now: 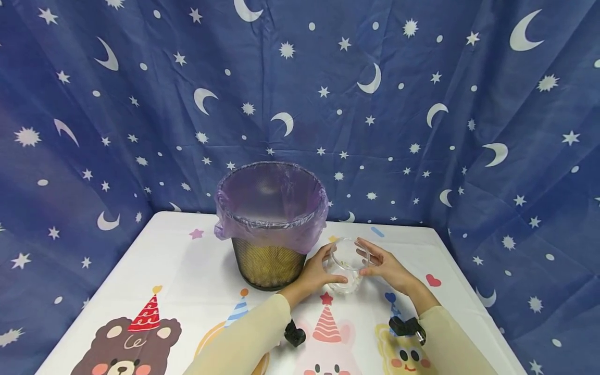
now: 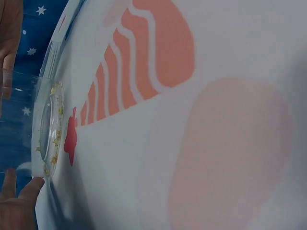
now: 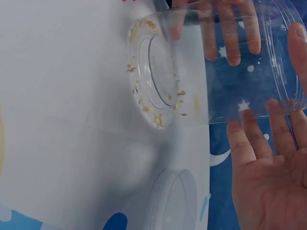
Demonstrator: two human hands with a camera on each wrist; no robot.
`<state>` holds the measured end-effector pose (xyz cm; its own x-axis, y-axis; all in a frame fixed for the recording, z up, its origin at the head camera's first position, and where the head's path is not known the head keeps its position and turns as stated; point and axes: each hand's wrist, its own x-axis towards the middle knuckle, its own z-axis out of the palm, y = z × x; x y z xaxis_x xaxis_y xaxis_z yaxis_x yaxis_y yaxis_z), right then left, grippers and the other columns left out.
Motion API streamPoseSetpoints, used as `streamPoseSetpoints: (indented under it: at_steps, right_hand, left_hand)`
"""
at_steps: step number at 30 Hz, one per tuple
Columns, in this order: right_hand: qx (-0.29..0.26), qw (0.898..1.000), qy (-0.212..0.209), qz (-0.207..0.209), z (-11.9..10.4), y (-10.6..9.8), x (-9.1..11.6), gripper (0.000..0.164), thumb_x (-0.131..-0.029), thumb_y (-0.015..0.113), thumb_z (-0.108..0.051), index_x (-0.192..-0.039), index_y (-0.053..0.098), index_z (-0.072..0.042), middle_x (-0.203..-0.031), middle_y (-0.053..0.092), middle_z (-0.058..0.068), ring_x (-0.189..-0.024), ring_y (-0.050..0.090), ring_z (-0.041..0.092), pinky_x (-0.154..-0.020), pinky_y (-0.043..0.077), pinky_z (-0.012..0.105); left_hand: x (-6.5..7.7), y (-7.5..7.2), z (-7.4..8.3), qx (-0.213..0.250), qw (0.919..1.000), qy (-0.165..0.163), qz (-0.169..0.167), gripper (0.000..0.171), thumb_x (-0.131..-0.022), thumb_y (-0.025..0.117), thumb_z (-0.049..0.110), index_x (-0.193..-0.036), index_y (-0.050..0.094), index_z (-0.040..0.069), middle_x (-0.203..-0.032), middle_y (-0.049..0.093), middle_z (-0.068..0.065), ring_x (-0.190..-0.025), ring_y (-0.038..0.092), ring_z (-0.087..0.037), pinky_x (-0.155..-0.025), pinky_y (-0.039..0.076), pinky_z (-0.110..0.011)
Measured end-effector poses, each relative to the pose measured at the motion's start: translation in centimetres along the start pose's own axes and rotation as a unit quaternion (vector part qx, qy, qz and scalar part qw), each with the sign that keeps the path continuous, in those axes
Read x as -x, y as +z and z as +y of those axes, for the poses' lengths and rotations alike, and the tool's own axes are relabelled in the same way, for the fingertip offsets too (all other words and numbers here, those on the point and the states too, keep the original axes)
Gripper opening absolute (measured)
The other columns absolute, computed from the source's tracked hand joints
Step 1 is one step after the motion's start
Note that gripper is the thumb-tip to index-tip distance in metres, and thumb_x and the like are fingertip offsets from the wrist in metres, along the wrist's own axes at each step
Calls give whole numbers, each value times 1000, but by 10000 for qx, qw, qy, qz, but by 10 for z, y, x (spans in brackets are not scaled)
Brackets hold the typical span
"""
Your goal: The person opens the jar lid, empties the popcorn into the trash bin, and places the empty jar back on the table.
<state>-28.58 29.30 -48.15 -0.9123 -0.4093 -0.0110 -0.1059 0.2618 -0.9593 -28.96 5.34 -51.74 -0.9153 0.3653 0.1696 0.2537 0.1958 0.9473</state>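
Note:
A clear, open-topped plastic jar [image 1: 346, 268] stands on the table just right of the bin. Small yellowish bits [image 3: 144, 108] cling round its base. From the left, my left hand [image 1: 313, 273] holds the jar, thumb across the front and fingers on the side. Opposite it, my right hand [image 1: 388, 266] has its thumb near the rim in front and its fingers round the back. Through the clear wall, the right wrist view shows fingers of the left hand [image 3: 230, 36]. A round, clear lid-like piece [image 3: 175, 203] lies beside the jar there.
A black mesh bin [image 1: 269, 263] with a purple liner bag [image 1: 300, 229] folded over its rim stands left of the jar, close to my left hand. The white cloth on the table [image 1: 197, 271] has printed cartoon animals. A blue star-patterned curtain [image 1: 300, 135] hangs behind.

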Motion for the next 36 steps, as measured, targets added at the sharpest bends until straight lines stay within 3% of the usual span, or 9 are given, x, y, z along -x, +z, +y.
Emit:
streamPoseSetpoints:
  at_steps: [9,16,36]
  right_hand:
    - [-223,9997,114,35,2,-2,1,85,-89,68,-1,-158,20,-15,-162,22,15,-148,19,39,-118,22,61]
    - [-415,9990,172,-16,0,-2,1,86,-90,67,-1,-158,18,-15,-164,18,12,-149,17,36,-119,21,58]
    - [-401,9985,219,-300,4,-8,1,88,-90,67,1,-159,13,-12,-165,15,11,-150,16,35,-119,21,55]
  left_hand:
    - [-3,1,2,-227,9994,272,-27,93,-72,89,18,-149,38,12,-145,50,-18,-132,49,-34,-105,49,-46]
    - [-4,1,1,-47,10000,-41,-15,95,-72,89,17,-151,36,17,-148,48,-12,-136,46,-31,-109,46,-45]
    - [-4,4,-1,-233,9993,-276,-92,99,-72,89,24,-153,32,19,-149,46,-12,-137,44,-30,-112,43,-44]
